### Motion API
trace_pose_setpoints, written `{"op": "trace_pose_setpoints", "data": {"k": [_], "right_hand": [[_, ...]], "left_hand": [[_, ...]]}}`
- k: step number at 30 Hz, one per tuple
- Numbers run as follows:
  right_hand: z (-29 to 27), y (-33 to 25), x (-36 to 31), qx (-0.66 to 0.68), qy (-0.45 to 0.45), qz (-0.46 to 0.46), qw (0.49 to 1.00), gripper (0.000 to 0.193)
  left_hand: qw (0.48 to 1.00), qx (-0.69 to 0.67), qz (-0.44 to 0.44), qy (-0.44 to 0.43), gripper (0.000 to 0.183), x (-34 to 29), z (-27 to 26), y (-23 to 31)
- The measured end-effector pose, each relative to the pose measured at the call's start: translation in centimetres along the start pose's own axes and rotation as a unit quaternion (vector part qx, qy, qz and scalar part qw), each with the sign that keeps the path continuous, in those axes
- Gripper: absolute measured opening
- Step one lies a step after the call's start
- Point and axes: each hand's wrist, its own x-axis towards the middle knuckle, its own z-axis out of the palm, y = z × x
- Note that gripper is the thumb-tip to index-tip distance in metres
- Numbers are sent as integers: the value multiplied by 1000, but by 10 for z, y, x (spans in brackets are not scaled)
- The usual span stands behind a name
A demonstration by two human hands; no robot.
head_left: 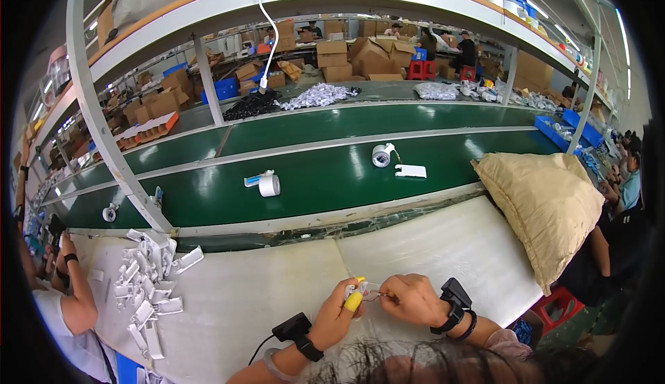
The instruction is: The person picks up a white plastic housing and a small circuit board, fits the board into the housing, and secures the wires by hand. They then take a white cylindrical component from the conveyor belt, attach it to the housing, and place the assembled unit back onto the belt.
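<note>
Over the pale work table [270, 283], my left hand [334, 318] is closed on a small whitish part [357, 291], with yellow covers on the thumb and a finger. Thin wires [374, 292] run from that part to my right hand [414, 299], whose fingers pinch them. The wires' far ends are hidden by the right fingers. Both wrists wear black strapped devices. Left of my hands lies a loose pile of white plastic housings [149, 283].
Beyond the table, a green conveyor belt [312, 189] carries white spotlight heads [269, 184]. A tan sack [544, 204] stands at the right edge. Another person's arm [82, 297] works at left. A metal post [111, 121] rises beside the pile; a white cable [271, 31] hangs from the shelf.
</note>
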Motion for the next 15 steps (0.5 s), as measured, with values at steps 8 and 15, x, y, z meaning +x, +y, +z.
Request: {"op": "trace_pose_setpoints", "data": {"k": [8,15], "right_hand": [[6,-7,-3,53,57,2,997,13],[6,-10,1,101,42,-34,993,13]], "left_hand": [[992,-100,-78,-15,30,-1,2,7],[987,-144,-76,-18,32,0,0,8]]}}
